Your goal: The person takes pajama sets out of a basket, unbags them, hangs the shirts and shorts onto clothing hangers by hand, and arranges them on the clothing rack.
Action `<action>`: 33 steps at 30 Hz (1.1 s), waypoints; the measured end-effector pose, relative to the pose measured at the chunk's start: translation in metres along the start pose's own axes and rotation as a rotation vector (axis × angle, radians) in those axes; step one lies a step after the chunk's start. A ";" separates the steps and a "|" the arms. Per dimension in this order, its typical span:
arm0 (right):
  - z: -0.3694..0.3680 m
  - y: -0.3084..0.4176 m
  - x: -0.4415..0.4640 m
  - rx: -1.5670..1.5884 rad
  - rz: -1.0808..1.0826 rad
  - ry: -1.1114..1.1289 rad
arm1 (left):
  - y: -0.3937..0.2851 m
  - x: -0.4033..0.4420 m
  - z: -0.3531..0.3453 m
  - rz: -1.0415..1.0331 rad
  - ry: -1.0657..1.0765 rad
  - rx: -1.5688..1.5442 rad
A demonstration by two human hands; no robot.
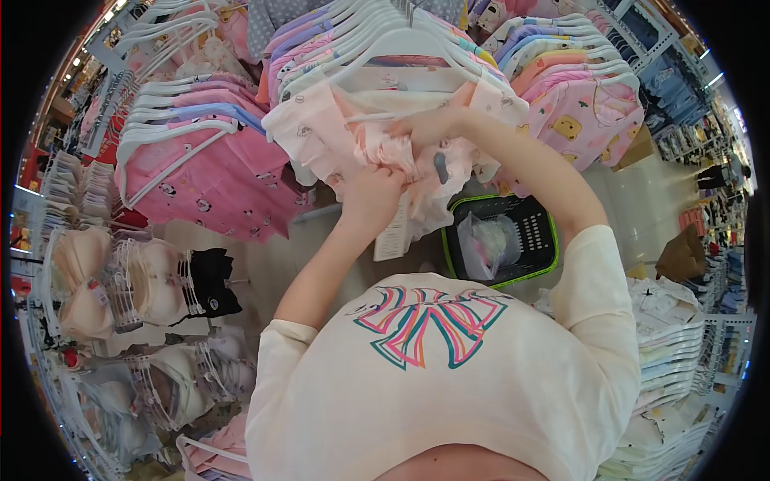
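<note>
A pale pink ruffled top (pixel 321 136) with small printed figures hangs on a white hanger (pixel 397 46) at the front of the middle rack. My left hand (pixel 377 188) is closed on its bunched front, fingers pinching the cloth. Just above and to the right, my right hand (pixel 429 127) grips the same gathered fabric, its fingertips partly hidden in the folds. Below my left hand dangles a white paper tag (pixel 391 232). A grey-blue patch (pixel 440 167) shows on the cloth beneath my right hand.
A black basket with a green rim (pixel 553 260) stands on the floor, holding a clear plastic bag (pixel 489 244). Pink pyjamas (pixel 216 176) hang at left, bear-print ones (pixel 573 120) at right. Bras (pixel 156 280) hang lower left; folded-looking light garments (pixel 666 337) hang lower right.
</note>
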State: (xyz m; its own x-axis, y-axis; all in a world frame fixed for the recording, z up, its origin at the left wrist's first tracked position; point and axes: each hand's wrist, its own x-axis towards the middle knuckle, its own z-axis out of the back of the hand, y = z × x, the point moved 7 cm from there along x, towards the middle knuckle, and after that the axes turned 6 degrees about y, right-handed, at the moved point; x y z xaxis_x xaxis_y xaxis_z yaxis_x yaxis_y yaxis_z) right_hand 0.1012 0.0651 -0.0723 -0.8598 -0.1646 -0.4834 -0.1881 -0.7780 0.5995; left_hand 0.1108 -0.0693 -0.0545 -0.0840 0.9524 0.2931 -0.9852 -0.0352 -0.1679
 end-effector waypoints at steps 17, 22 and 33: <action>0.060 0.026 -0.092 0.500 0.428 -0.807 | 0.000 -0.014 0.014 -0.087 -0.209 0.187; 0.076 0.024 -0.115 0.608 0.506 -0.915 | 0.005 -0.023 0.009 0.103 0.104 0.012; 0.092 -0.017 -0.187 0.676 0.567 -1.272 | 0.044 -0.006 -0.008 0.252 0.089 -0.205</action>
State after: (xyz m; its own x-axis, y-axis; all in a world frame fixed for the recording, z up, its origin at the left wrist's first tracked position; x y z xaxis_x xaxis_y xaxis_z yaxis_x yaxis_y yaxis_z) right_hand 0.2217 0.1654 0.0669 -0.6467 0.5465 0.5320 0.4200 -0.3271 0.8465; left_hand 0.0689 -0.0746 -0.0711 -0.2992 0.9444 0.1361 -0.8837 -0.2204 -0.4129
